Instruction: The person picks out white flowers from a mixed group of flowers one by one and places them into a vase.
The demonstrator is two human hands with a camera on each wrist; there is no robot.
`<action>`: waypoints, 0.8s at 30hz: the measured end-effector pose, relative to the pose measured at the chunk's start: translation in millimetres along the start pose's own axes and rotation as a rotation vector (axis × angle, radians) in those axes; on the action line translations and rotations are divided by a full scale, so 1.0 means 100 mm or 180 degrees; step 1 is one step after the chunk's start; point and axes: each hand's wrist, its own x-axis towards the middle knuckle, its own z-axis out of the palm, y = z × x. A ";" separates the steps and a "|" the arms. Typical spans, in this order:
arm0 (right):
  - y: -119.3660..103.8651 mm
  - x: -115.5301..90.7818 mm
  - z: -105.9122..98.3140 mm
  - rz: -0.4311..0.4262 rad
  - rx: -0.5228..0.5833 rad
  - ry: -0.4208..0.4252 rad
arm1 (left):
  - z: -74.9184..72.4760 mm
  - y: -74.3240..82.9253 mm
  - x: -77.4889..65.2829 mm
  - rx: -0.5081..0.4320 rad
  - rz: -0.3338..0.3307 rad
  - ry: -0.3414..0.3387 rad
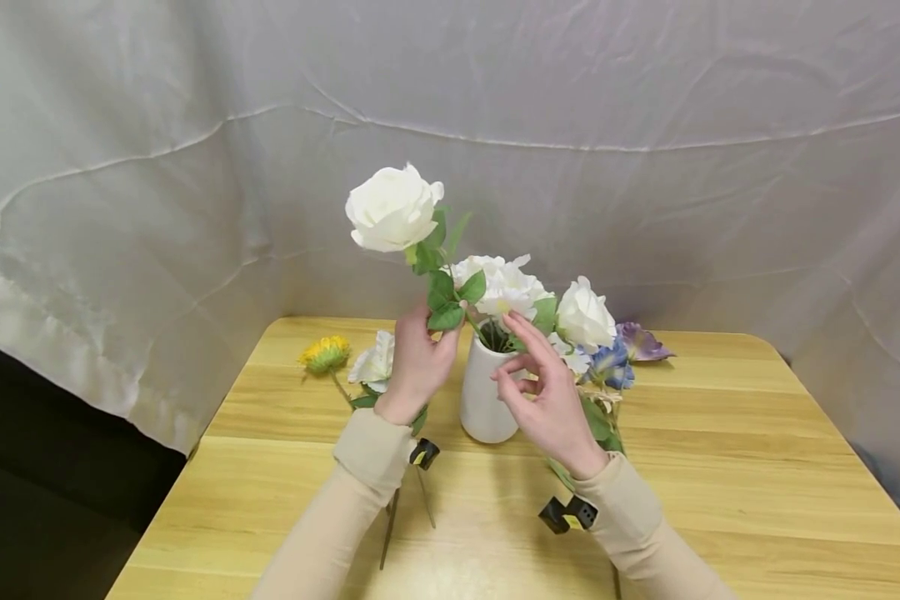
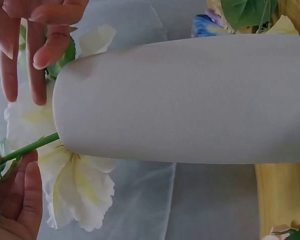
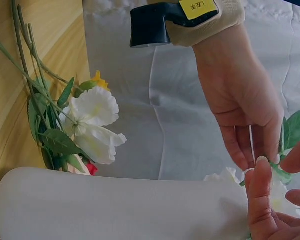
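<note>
My left hand [image 1: 420, 358] pinches the green stem [image 2: 32, 146] of a white rose [image 1: 393, 210] just below its leaves. The rose leans to the left, and the stem's lower end enters the mouth of a white vase [image 1: 483, 396]. White ruffled flowers [image 1: 498, 283] stand in that mouth. My right hand [image 1: 547, 392] is at the vase's right side near the rim, its fingers loosely extended and holding nothing. In the left wrist view several of its fingertips [image 2: 39, 95] hang beside the rim.
On the wooden table [image 1: 720, 450], a yellow flower [image 1: 325, 354] and a white flower [image 1: 375, 362] lie left of the vase. To its right are another white rose [image 1: 585, 315], a blue flower [image 1: 611, 364] and a purple one [image 1: 643, 343]. A grey curtain [image 1: 570, 167] hangs behind.
</note>
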 end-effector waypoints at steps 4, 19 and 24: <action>-0.02 -0.01 0.00 0.0033 0.0034 -0.0015 | 0.01 -0.02 0.02 -0.0006 -0.0177 -0.0056; -0.02 -0.02 -0.01 0.0052 0.0029 -0.0057 | 0.03 -0.12 -0.02 -0.0005 -0.0508 -0.0244; -0.03 0.02 -0.01 0.0052 -0.0003 -0.0131 | 0.01 -0.14 -0.07 -0.0134 -0.0573 -0.0297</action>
